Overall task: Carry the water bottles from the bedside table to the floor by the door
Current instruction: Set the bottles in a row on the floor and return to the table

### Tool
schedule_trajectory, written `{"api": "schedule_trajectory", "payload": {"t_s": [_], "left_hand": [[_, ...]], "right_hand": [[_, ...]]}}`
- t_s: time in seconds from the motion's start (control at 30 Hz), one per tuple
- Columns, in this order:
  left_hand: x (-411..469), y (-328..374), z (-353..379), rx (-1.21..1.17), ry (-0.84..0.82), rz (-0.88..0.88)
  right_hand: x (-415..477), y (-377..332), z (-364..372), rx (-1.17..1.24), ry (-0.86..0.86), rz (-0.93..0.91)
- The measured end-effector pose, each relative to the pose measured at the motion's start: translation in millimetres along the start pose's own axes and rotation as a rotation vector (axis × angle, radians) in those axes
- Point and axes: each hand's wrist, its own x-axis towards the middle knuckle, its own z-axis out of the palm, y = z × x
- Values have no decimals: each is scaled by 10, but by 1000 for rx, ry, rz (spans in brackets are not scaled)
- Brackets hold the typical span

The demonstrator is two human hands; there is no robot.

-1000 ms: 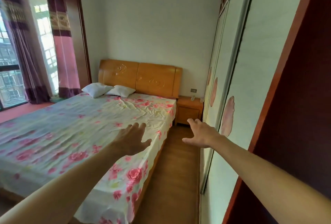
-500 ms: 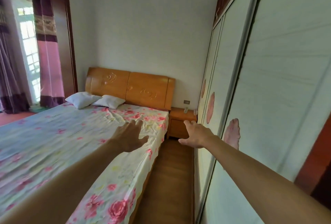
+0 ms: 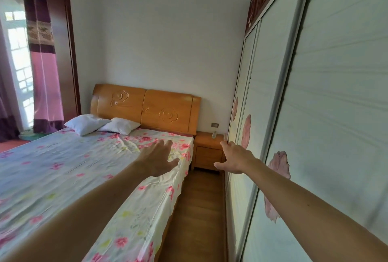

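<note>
Head view: the bedside table (image 3: 207, 150) stands at 12 o'clock, at the far end of the narrow strip of floor (image 3: 197, 209) between the bed (image 3: 84, 167) at 10 o'clock and the wardrobe (image 3: 273, 115) at 2 o'clock. The water bottles (image 3: 214, 134) look like small clear shapes on its top, too far off to count.

The likely trouble is the tight aisle. An elbow could clip the wardrobe doors, or a hasty grab could tip a bottle off the table's edge.

The left hand (image 3: 159, 159) hovers over the bed sheet with fingers spread, holding nothing. The right hand (image 3: 235, 158) reaches towards 12 o'clock, fingers extended and empty, well short of the bottles.
</note>
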Motion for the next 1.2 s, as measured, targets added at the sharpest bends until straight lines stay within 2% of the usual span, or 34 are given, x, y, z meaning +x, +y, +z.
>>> {"api": "schedule_trajectory", "payload": {"t_s": [0.83, 1.2], "left_hand": [[2446, -863, 769, -56, -21, 195], [3124, -871, 1171, -79, -49, 207]], "right_hand": [[2197, 195, 166, -15, 13, 135], [2766, 441, 381, -31, 32, 182]]}}
